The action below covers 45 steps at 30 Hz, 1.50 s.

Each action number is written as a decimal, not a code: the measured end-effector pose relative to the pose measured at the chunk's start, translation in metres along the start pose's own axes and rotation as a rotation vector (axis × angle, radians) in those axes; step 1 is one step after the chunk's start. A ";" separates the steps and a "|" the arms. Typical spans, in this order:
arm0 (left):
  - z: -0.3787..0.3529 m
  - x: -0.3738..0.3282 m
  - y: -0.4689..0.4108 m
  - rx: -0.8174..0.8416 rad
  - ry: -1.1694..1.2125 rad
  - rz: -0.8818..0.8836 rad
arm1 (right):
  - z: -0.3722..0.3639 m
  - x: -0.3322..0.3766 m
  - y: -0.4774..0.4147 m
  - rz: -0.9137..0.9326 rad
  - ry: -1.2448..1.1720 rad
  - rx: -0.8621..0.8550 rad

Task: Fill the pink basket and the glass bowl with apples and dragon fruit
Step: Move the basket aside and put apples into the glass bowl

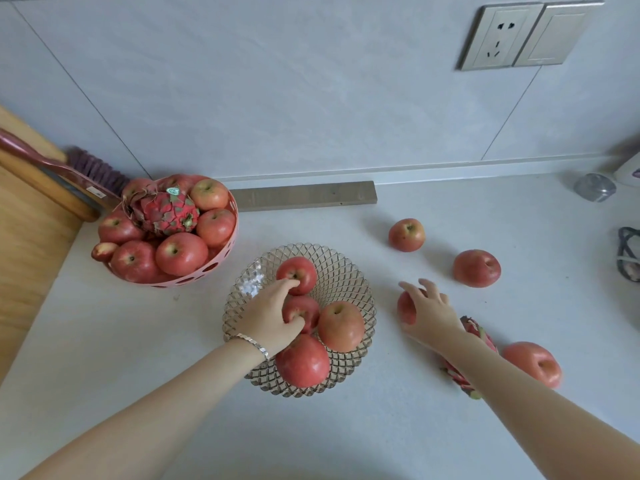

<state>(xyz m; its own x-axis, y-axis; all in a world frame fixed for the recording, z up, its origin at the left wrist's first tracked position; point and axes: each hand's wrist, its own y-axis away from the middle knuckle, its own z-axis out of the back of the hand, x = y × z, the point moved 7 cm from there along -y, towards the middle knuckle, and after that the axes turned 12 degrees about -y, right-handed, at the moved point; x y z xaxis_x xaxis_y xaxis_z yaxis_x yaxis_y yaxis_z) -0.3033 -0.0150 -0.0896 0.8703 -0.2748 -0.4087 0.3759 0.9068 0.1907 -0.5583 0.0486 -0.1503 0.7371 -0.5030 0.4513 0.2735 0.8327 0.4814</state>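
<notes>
Right now we are reaching our left hand (270,315) into the glass bowl (360,271), which is sitting on the white counter (346,427) near the middle of the scene. Our fingers and thumb are curling round the middle apple (306,308), gripping it from above. Three more apples are lying in the bowl around it. Our fingertips are reaching the near edge of the far apple (301,270), the right apple (341,325) is leaning beside the gripped one, and our wrist is partly covering the near apple (302,362). A silver bracelet (254,344) is showing on that wrist.

Our right hand (427,318) is hovering to the right of the bowl with its fingers spread wide. It is covering the counter apple (406,308) from above, and we cannot tell whether the palm is touching it. A dragon fruit (479,336) is lying under our right forearm, mostly hidden. Three loose apples are resting on the counter: the far loose apple (406,234), the right loose apple (477,268) and the near loose apple (531,363) beside the forearm.

The pink basket (194,280) is standing to the far left of the bowl, close but not touching. It is heaped with apples, and a second dragon fruit (166,211) is lying on top.
</notes>
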 end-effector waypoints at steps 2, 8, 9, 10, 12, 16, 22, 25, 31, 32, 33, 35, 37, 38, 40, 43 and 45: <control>0.004 -0.016 -0.003 -0.039 0.011 -0.035 | -0.002 -0.006 -0.002 0.021 -0.013 -0.002; 0.006 -0.062 -0.008 0.057 0.135 -0.193 | 0.029 0.021 0.002 0.060 -0.492 -0.229; 0.003 -0.069 -0.009 0.086 0.156 -0.211 | 0.032 0.036 0.006 0.087 -0.577 -0.200; 0.001 -0.076 -0.010 0.108 0.172 -0.227 | 0.033 0.052 0.009 0.112 -0.668 -0.135; 0.000 -0.088 -0.013 0.107 0.193 -0.252 | 0.030 0.083 0.020 0.190 -0.790 0.047; 0.008 -0.089 -0.020 -0.006 0.202 -0.247 | 0.027 0.114 0.023 0.352 -0.681 0.288; 0.004 -0.047 -0.032 0.021 0.260 0.032 | 0.068 0.060 -0.088 0.080 -0.226 -0.212; 0.007 -0.032 -0.034 0.009 0.283 0.097 | 0.066 0.040 -0.117 -0.099 0.032 -0.169; 0.015 -0.009 -0.029 0.010 0.316 0.108 | 0.055 0.032 -0.130 -0.058 0.151 -0.214; 0.016 -0.005 -0.027 0.000 0.335 0.117 | 0.056 0.030 -0.128 -0.063 0.109 -0.225; 0.017 -0.001 -0.026 -0.011 0.371 0.134 | 0.058 0.028 -0.126 -0.077 0.029 -0.230; 0.018 0.010 -0.022 -0.012 0.520 0.205 | 0.059 0.028 -0.117 -0.107 -0.253 -0.240; 0.018 0.023 -0.018 -0.027 0.675 0.256 | 0.054 0.034 -0.105 -0.112 -0.620 -0.210; 0.019 0.029 -0.016 -0.042 0.722 0.267 | 0.050 0.041 -0.098 -0.099 -0.783 -0.159; 0.022 0.037 -0.011 -0.049 0.742 0.247 | 0.038 0.058 -0.079 -0.051 -1.057 -0.007; 0.028 0.046 -0.006 -0.048 0.711 0.210 | 0.023 0.085 -0.045 0.005 -1.394 0.273; 0.034 0.051 -0.006 -0.059 0.686 0.188 | 0.011 0.098 -0.026 0.000 -1.521 0.431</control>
<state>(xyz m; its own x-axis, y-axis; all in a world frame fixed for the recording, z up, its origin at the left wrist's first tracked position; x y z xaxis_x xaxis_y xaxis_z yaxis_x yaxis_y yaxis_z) -0.2501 -0.0458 -0.0813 0.5146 0.1335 -0.8470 0.2043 0.9403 0.2723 -0.5003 -0.0248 -0.1104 -0.6189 -0.4763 0.6246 -0.1112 0.8403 0.5306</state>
